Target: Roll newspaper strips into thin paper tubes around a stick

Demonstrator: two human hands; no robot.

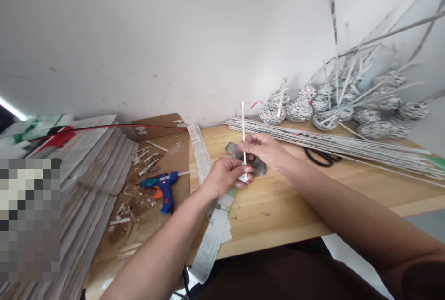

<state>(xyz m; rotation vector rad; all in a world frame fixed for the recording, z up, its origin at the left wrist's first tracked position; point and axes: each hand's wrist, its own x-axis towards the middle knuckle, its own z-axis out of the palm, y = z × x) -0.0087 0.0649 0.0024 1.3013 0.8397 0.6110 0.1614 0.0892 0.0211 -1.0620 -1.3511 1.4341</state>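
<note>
A thin white paper stick (244, 126) stands nearly upright between my hands. My left hand (224, 177) pinches its lower end, where a small white piece shows by the fingertips; I cannot make out what that piece is. Higher up, the fingers of my right hand (264, 150) close on the same stick. Behind and below the fingers lies a dark grey, mesh-like item (260, 167), partly hidden by both hands. Long strips of newspaper (212, 239) run under my left wrist and hang over the table's front edge.
A blue glue gun (167, 193) rests on brown cardboard (146, 230) among paper scraps. Stacked newspapers (100, 188) stand left. Long paper sticks (313, 141) lie at the right, over black-handled scissors (321, 158). Woven paper gourd shapes (301, 105) line the wall.
</note>
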